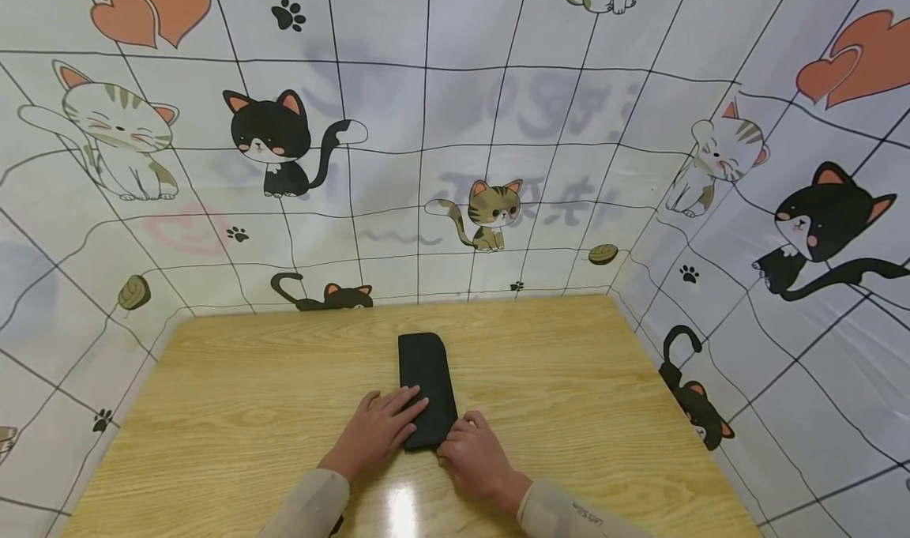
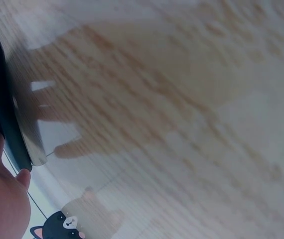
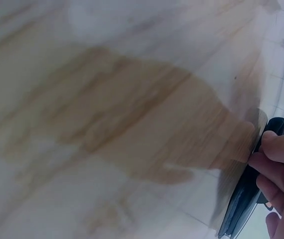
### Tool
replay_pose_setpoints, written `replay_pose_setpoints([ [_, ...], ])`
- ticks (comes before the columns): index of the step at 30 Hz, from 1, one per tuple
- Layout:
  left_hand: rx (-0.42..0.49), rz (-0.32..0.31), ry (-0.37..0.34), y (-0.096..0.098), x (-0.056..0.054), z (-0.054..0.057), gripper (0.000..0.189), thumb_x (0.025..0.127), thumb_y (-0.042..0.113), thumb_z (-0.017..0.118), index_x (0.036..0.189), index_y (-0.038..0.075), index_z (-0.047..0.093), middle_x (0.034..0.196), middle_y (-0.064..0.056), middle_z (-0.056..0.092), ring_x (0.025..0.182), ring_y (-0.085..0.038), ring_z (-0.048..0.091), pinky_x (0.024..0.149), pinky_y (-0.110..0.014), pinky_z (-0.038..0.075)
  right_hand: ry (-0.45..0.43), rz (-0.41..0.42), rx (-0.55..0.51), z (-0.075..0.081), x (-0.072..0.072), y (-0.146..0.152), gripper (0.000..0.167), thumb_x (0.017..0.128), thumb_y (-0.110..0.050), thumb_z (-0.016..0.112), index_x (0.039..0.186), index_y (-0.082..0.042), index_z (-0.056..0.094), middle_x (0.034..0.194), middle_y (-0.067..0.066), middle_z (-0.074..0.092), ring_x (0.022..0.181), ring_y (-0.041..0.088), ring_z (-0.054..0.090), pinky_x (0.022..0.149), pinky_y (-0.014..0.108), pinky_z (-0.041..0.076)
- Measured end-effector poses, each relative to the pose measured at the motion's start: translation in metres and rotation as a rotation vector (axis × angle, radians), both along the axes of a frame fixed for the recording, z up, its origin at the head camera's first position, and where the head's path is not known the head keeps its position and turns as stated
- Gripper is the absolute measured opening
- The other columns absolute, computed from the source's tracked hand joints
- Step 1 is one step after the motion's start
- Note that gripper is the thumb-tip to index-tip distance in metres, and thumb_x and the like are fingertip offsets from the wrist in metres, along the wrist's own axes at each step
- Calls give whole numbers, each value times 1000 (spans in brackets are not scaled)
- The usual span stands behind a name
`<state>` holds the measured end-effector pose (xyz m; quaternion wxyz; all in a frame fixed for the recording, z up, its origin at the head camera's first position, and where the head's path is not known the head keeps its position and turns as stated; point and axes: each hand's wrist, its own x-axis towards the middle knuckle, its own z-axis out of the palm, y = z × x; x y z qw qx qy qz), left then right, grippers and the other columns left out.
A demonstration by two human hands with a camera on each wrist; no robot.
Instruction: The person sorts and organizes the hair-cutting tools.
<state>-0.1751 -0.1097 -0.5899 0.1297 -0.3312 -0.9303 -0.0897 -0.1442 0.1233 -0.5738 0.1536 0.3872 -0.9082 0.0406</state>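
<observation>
A long, flat black case with rounded corners lies on the wooden table, its length running away from me. My left hand rests on its lower left part, fingers stretched across the top. At the near right corner, my right hand has its fingers curled and pinches the edge. The right wrist view shows the thumb and fingers of that hand at the layered side of the case. Only a sliver of the case appears beside the left hand in the left wrist view.
The light wooden table reflects the hands in its glossy top. White cloth walls with a grid and cartoon cats stand along the back and both sides.
</observation>
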Motion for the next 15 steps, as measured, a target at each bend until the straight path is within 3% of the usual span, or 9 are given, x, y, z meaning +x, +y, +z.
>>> replay_pose_setpoints([
  [15, -3, 5, -4, 0, 1, 1, 47, 98, 37, 55, 144, 27, 50, 151, -1, 46, 136, -21, 48, 102, -54, 42, 36, -50, 47, 0, 7, -13, 9, 86, -31, 72, 77, -30, 75, 74, -16, 70, 75, 6, 55, 87, 32, 40],
])
